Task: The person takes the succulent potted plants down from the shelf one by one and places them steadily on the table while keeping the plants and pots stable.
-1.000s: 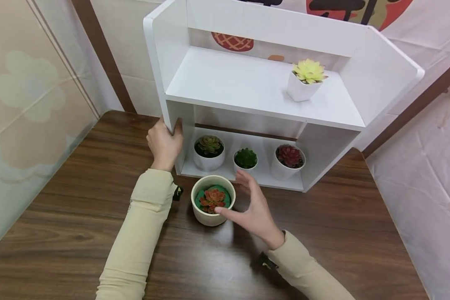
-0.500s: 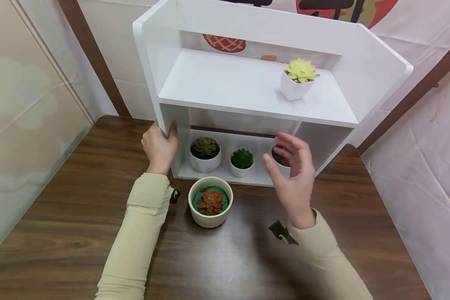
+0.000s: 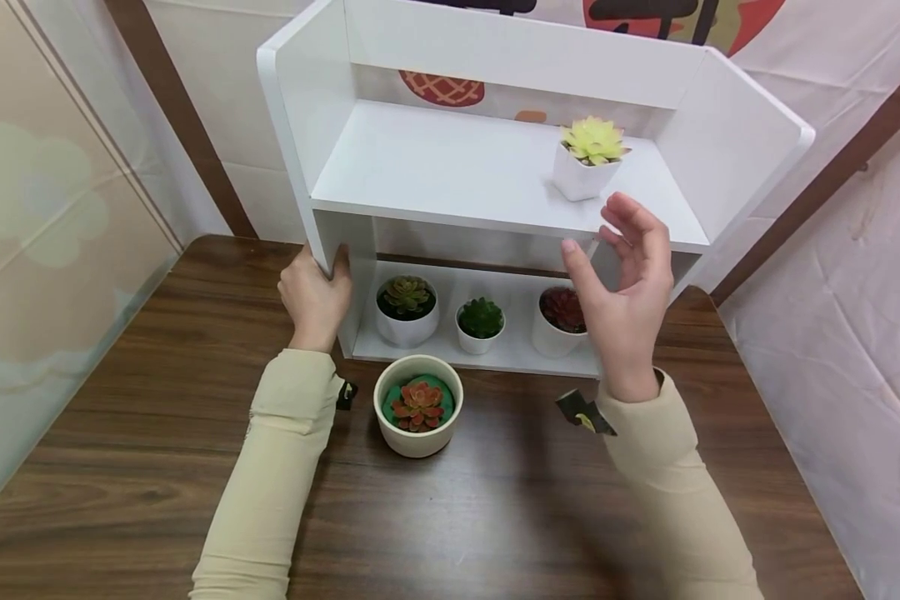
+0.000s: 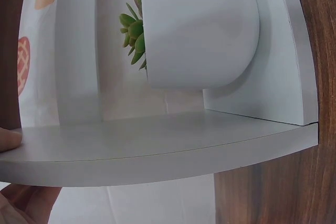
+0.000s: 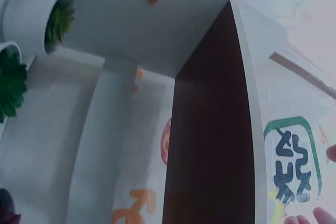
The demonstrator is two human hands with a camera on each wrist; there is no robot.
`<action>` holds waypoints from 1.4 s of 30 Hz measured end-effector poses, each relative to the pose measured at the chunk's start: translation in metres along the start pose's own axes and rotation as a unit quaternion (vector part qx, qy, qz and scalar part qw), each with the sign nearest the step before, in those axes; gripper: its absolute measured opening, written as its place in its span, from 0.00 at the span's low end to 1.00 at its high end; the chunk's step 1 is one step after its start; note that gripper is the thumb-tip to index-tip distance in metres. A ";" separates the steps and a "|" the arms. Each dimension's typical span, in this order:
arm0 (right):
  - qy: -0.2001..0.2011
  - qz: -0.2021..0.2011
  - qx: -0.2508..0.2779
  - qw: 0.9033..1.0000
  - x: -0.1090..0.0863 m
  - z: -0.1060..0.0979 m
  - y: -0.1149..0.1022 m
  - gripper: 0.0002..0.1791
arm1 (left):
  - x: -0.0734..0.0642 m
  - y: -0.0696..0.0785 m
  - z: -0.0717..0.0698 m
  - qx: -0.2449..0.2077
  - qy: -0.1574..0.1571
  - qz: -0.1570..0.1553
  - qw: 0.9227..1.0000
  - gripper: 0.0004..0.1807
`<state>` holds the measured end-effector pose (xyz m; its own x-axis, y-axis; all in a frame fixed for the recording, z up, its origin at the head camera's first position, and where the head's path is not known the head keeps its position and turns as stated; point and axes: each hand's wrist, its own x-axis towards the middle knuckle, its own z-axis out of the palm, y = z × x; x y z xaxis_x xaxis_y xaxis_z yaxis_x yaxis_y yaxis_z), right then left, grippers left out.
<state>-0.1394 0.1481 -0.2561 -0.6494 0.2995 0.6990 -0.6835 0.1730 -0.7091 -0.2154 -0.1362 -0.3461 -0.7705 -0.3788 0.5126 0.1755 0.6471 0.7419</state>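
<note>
My left hand [image 3: 315, 296] grips the left side panel of a white two-tier shelf [image 3: 450, 167], thumb inside and fingers outside; the left wrist view shows its thumb [image 4: 9, 140] on the panel. Raised before the shelf's right part, my right hand [image 3: 626, 296] holds nothing, its fingers spread in a loose curve. Just beyond its fingertips, a yellow-green succulent in a white angular pot [image 3: 583, 177] stands on the upper tier. Below, behind this hand, a dark red succulent in a white pot [image 3: 555, 333] is partly covered.
The lower tier also carries a green-brown succulent [image 3: 407, 312] at left and a small green one [image 3: 481, 321] mid-shelf, both in white pots. On the wooden table [image 3: 457, 508], a cream pot with a reddish succulent [image 3: 417, 408] stands before the shelf. A printed cloth [image 3: 217, 50] hangs behind.
My right hand has left the cream pot's side and moved up and right to the upper tier's front edge. The left hand keeps its grip on the panel. The head view has shifted slightly.
</note>
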 end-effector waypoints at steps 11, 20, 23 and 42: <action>0.001 0.071 -0.094 0.993 0.032 -0.001 -0.002 0.36 | -0.001 0.001 -0.001 -0.005 -0.001 0.002 1.000 0.17; -0.015 0.113 -0.154 0.981 0.049 0.001 0.001 0.41 | -0.001 0.001 -0.002 -0.004 -0.001 0.001 1.000 0.17; -0.028 0.122 -0.172 0.977 0.054 0.001 0.001 0.42 | -0.001 0.001 -0.002 -0.003 0.000 0.002 1.000 0.17; -0.057 0.154 -0.262 0.951 0.072 0.009 0.002 0.38 | -0.002 0.000 -0.001 -0.012 0.001 0.006 1.000 0.17</action>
<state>-0.1905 0.1618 -0.2065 -0.8448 0.3127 0.4342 -0.2143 0.5458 -0.8101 -0.2133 -0.1362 -0.3460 -0.7665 -0.3724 0.5232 0.1994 0.6364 0.7451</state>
